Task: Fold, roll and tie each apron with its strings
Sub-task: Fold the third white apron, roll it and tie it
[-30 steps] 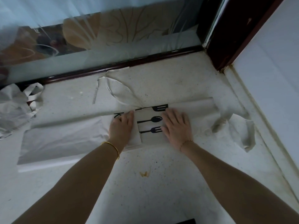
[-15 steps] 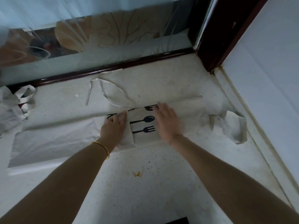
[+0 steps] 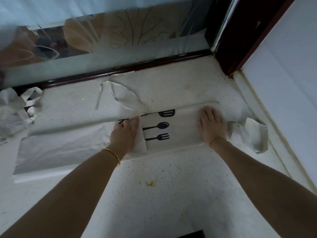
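Note:
A pale cloth apron (image 3: pixel 181 129) lies folded into a long strip across the speckled floor, with black spatula, spoon and fork prints on top. My left hand (image 3: pixel 124 134) rests flat on the fold just left of the prints. My right hand (image 3: pixel 211 127) presses flat on the strip to the right of the prints. A neck loop and strings (image 3: pixel 120 98) trail off behind the strip. The apron's right end (image 3: pixel 253 134) is bunched near the wall.
A crumpled heap of more pale cloth (image 3: pixel 12 110) sits at the far left. A glass door with a dark wooden frame (image 3: pixel 120 69) runs along the back. A white wall (image 3: pixel 283 83) closes the right side. An orange stain (image 3: pixel 151 183) marks the floor.
My right hand has slid to the right along the strip, uncovering the printed utensils. My left hand has stayed at the fold.

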Motion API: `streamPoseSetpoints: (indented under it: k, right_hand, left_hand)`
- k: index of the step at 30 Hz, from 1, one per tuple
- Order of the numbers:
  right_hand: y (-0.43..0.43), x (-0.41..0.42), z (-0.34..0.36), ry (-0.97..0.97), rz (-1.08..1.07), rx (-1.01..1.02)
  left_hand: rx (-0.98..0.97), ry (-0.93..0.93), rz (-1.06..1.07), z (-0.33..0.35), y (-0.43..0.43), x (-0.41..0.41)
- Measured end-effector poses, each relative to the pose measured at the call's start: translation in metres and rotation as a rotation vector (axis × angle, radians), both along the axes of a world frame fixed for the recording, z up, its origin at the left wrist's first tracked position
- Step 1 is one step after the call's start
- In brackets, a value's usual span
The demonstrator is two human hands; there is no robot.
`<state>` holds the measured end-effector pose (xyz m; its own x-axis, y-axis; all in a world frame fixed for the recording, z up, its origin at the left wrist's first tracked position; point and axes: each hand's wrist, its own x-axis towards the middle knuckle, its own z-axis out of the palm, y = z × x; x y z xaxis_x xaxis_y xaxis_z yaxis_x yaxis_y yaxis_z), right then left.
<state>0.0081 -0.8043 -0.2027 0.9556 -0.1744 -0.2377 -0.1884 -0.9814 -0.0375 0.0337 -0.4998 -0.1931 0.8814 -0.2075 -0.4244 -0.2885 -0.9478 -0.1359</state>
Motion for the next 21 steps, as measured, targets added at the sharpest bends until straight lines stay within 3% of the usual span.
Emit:
streamPoseSetpoints:
  k: [4,7,10,13,17,21]
  right_hand:
    - [0.002,-0.013,0.024,-0.168,-0.111,0.113]
    - [-0.020,-0.032,0.037,-0.284,-0.297,0.122]
    - [-0.045,-0.045,0.038,-0.144,-0.476,0.139]
    - [-0.057,-0.054,0.031,0.040,-0.431,0.069]
    - [-0.078,-0.051,0.037,0.021,-0.399,-0.090]
    - [-0.101,-0.041,0.064,-0.105,-0.557,0.020]
  left_hand:
    - [-0.044,-0.081,0.058,0.021,-0.012,-0.003]
    - [-0.162,-0.198,-0.031,0.033,-0.048,-0.005]
    - [-0.217,-0.093,-0.188,0.026,-0.099,-0.010]
    - [-0.085,-0.006,-0.245,0.006,-0.126,-0.015]
    - [-0.042,0.046,-0.202,0.001,-0.136,-0.014]
    - [-0.019,0.047,-0.202,0.002,-0.139,-0.015]
